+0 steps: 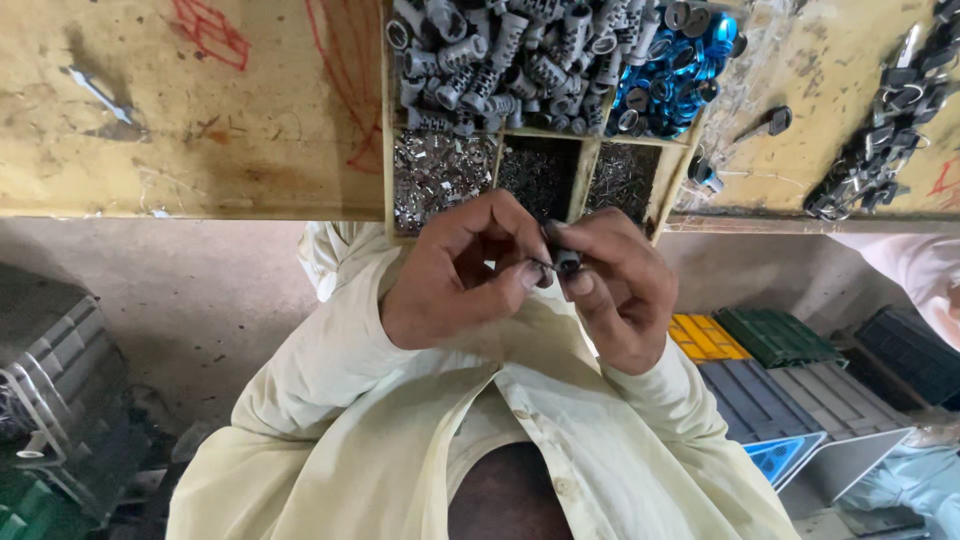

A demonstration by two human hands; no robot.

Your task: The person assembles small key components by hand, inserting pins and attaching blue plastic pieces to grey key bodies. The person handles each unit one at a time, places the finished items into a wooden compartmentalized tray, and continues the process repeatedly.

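Hands, left hand (455, 275) and right hand (620, 290), pinch small grey part (566, 262) together.

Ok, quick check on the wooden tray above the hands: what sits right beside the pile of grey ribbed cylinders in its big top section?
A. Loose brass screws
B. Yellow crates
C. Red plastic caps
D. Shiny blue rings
D: the wooden tray holds grey ribbed cylinders with shiny blue rings heaped directly to their side, while the left hand and right hand pinch a small dark part below it.
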